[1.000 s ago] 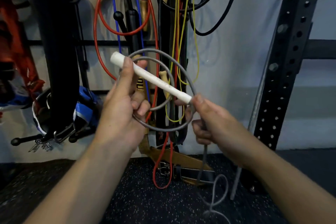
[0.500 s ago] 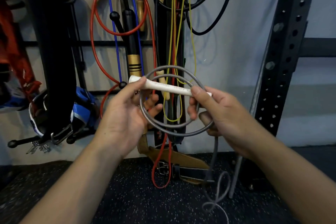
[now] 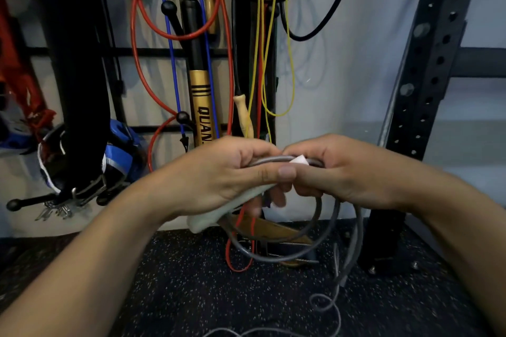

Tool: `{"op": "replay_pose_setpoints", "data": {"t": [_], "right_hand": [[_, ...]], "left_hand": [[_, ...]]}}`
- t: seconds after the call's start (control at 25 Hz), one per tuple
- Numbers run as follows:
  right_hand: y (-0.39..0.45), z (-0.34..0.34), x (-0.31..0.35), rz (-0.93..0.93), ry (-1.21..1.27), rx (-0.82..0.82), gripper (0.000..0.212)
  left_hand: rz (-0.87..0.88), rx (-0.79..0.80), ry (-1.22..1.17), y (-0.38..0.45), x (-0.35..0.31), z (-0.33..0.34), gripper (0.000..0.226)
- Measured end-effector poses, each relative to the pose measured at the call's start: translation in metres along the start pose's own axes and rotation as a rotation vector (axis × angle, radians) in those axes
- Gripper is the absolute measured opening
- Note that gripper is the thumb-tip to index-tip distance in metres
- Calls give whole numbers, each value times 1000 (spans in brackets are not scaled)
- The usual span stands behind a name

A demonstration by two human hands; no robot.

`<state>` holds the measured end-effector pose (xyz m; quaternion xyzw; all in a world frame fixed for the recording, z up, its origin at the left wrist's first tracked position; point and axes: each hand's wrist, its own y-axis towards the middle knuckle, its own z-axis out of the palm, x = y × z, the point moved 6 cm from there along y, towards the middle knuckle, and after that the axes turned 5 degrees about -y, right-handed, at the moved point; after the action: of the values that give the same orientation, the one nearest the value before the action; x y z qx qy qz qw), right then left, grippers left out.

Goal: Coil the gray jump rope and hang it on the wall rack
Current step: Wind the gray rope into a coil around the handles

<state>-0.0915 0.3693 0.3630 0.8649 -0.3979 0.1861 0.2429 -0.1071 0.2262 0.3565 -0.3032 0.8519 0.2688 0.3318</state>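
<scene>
The gray jump rope (image 3: 276, 256) hangs in two or three loops below my hands, and its loose tail trails down to the floor at the lower right. My left hand (image 3: 219, 175) is closed around the top of the loops and the rope's white handle (image 3: 210, 217), whose end sticks out below my palm. My right hand (image 3: 342, 169) grips the same bundle from the right, touching the left hand, with a white bit of handle showing between the thumbs. The wall rack (image 3: 153, 50) of black bars is behind, above the hands.
Red, blue, yellow and black ropes (image 3: 227, 44) hang from the rack, with a black-and-gold handle (image 3: 201, 107). A black perforated steel upright (image 3: 430, 68) stands at right. Belts and a blue helmet-like item (image 3: 120, 153) hang at left. Black speckled rubber floor (image 3: 178, 287) below.
Both hands dropped lower and came together. The coil, held upright and open before, now hangs beneath the hands, and the white handle has tipped down into my left palm.
</scene>
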Motion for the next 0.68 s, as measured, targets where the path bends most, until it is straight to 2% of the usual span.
{"op": "replay_pose_setpoints", "data": {"t": [0.2,0.4,0.56,0.68], "right_hand": [[-3,-4,-7,56,31,-45,38],[-6,-14,-17,72,100,-168,50],[-15,-33,-35,125,330,-365,88],[-10,-23,-41,135,550,-365,93]], "left_hand": [[-13,11,2,2,6,6,59],[-4,53,0,-1,7,7,27],[25,-55,-404,-3,17,-15,32],[136,-215,-824,2,16,-16,32]]}}
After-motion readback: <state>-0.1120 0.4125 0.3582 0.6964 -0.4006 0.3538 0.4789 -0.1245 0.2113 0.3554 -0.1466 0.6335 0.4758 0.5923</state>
